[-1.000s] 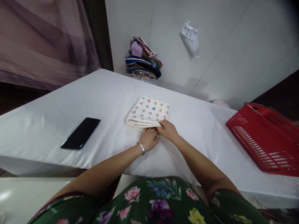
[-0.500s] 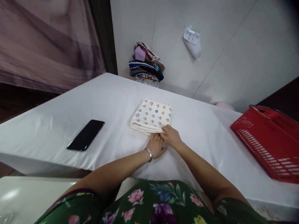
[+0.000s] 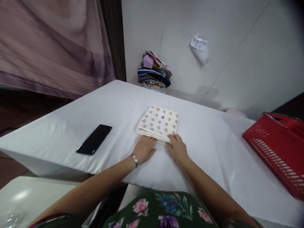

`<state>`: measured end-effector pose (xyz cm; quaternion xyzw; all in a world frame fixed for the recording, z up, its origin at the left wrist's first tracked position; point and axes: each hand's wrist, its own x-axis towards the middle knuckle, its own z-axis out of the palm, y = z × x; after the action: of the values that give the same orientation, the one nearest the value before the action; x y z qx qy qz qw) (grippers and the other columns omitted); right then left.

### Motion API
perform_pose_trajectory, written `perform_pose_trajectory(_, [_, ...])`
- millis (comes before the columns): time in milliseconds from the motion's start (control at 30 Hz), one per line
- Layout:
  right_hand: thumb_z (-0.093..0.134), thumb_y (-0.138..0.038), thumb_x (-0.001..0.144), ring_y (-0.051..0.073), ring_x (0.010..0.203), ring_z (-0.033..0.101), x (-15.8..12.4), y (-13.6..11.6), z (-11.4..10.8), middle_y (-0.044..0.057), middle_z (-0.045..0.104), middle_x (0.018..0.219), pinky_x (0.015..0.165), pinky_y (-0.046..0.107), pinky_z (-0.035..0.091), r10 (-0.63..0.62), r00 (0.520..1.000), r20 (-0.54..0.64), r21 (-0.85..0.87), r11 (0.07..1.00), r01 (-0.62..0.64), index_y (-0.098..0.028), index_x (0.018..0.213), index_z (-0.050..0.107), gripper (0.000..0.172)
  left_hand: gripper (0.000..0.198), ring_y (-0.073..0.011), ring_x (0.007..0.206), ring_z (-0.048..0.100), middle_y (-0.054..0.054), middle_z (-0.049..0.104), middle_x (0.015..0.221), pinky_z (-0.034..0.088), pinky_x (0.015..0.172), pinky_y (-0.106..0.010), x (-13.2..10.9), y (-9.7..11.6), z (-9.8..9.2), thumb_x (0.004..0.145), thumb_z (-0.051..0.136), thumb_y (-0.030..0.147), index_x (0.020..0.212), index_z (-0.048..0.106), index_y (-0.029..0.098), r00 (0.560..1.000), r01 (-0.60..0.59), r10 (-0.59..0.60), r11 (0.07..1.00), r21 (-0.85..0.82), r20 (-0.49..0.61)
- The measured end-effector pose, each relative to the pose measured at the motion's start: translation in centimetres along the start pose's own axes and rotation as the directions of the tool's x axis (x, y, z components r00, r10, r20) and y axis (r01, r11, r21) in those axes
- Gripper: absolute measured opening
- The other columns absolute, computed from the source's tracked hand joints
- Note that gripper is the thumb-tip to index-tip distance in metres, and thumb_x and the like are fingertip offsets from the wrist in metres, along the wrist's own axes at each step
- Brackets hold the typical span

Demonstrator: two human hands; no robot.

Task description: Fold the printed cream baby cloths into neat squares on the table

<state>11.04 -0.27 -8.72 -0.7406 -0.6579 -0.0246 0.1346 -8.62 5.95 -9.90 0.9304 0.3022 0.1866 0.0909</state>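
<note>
A folded white cloth (image 3: 159,121) with grey, red and blue mushroom-like prints lies on the white-covered table, its layered edge facing me. My left hand (image 3: 144,149), with a silver bracelet at the wrist, rests flat at the near left edge, its fingers spread and the tips just under the layers. At the near right corner, my right hand (image 3: 177,146) pinches the cloth's edge between thumb and fingers.
A black phone (image 3: 94,139) lies left of the cloth. Folded clothes (image 3: 155,72) are stacked beyond the far edge of the table (image 3: 204,171). A red basket (image 3: 277,152) stands at the right. A labelled plastic bag (image 3: 199,50) hangs on the wall.
My left hand has slid left along the cloth's near edge, away from my right hand. My right hand keeps its corner. The whole view has shifted slightly.
</note>
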Motion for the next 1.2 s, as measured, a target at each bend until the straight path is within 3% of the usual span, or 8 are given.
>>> perform_pose_trajectory(233, [0.044,-0.02,0.08,0.018,0.095,0.054,-0.6,0.5,1.4,0.008,0.046,0.116,0.073,0.028,0.046,0.123,0.992,-0.027,0.164,0.979,-0.117,-0.023,0.123,0.043,0.043,0.027,-0.0247,0.101,0.056,-0.006,0.067,0.104,0.038,0.088,-0.042,-0.9,-2.8,-2.0,0.085,0.044,0.033,0.102,0.062,0.024,0.97,0.221,-0.224,0.974,-0.042,-0.093])
perform_pose_trajectory(433, [0.043,-0.021,0.08,0.018,0.094,0.056,-0.8,0.2,2.3,0.008,0.044,0.118,0.076,0.031,0.048,0.175,0.982,-0.067,0.296,0.944,-0.148,-0.021,0.123,0.044,0.043,0.038,-0.0232,0.083,0.06,-0.01,0.064,0.093,0.045,0.073,-0.034,1.2,-5.9,-3.0,0.08,0.045,0.052,0.092,0.059,0.018,0.737,0.574,-0.626,0.778,-0.254,-0.253])
perform_pose_trajectory(533, [0.044,-0.022,0.08,0.018,0.09,0.057,-0.8,0.2,2.9,0.007,0.045,0.118,0.075,0.032,0.049,0.18,0.979,-0.095,0.348,0.927,-0.137,-0.022,0.123,0.046,0.042,0.053,-0.0256,0.092,0.06,-0.012,0.062,0.108,0.045,0.075,-0.035,3.1,-7.1,-2.7,0.077,0.048,0.054,0.114,0.05,0.017,0.682,0.677,-0.727,0.67,-0.306,-0.084])
perform_pose_trajectory(667, [0.044,-0.016,0.077,0.015,0.086,0.057,-0.5,2.2,2.7,0.005,0.048,0.113,0.076,0.03,0.05,0.158,0.97,-0.183,0.446,0.893,-0.061,-0.023,0.115,0.054,0.04,0.047,-0.0255,0.102,0.058,-0.009,0.062,0.113,0.043,0.082,-0.033,4.3,-6.2,-2.2,0.077,0.051,0.041,0.12,0.048,0.022,0.733,0.674,-0.671,0.695,-0.248,0.11])
perform_pose_trajectory(867, [0.044,-0.017,0.076,0.018,0.095,0.056,-2.3,9.7,0.6,0.006,0.048,0.117,0.077,0.031,0.05,0.205,0.949,-0.24,0.402,0.911,-0.095,-0.022,0.112,0.057,0.039,0.058,-0.0245,0.095,0.059,-0.009,0.061,0.113,0.044,0.074,-0.032,1.5,1.0,-1.7,0.073,0.053,0.052,0.122,0.047,0.021,0.838,0.535,-0.472,0.809,-0.243,0.275])
perform_pose_trajectory(1000, [0.042,-0.014,0.073,0.02,0.104,0.052,-4.0,12.9,0.9,0.007,0.051,0.114,0.091,0.037,0.045,0.253,0.943,-0.217,0.376,0.913,-0.159,-0.02,0.116,0.054,0.046,0.05,-0.024,0.083,0.061,-0.004,0.067,0.095,0.044,0.067,-0.032,1.2,2.9,-3.2,0.071,0.053,0.06,0.106,0.059,0.026,0.853,0.434,-0.314,0.87,-0.233,0.416])
perform_pose_trajectory(1067, [0.041,-0.013,0.072,0.021,0.104,0.052,-4.3,13.4,1.2,0.008,0.054,0.111,0.093,0.038,0.043,0.248,0.949,-0.195,0.39,0.907,-0.156,-0.019,0.117,0.053,0.047,0.044,-0.0229,0.078,0.062,-0.003,0.067,0.086,0.044,0.065,-0.033,2.4,2.6,-4.1,0.077,0.045,0.06,0.096,0.064,0.024,0.865,0.427,-0.338,0.884,-0.191,0.371])
perform_pose_trajectory(1200, [0.041,-0.014,0.071,0.022,0.102,0.053,-4.0,13.5,1.3,0.009,0.057,0.108,0.092,0.04,0.043,0.248,0.95,-0.192,0.417,0.897,-0.15,-0.017,0.116,0.054,0.047,0.047,-0.0242,0.105,0.055,-0.009,0.062,0.113,0.044,0.087,-0.038,6.2,1.7,-4.0,0.084,0.039,0.052,0.112,0.058,0.019,0.963,0.263,-0.268,0.954,-0.145,-0.018])
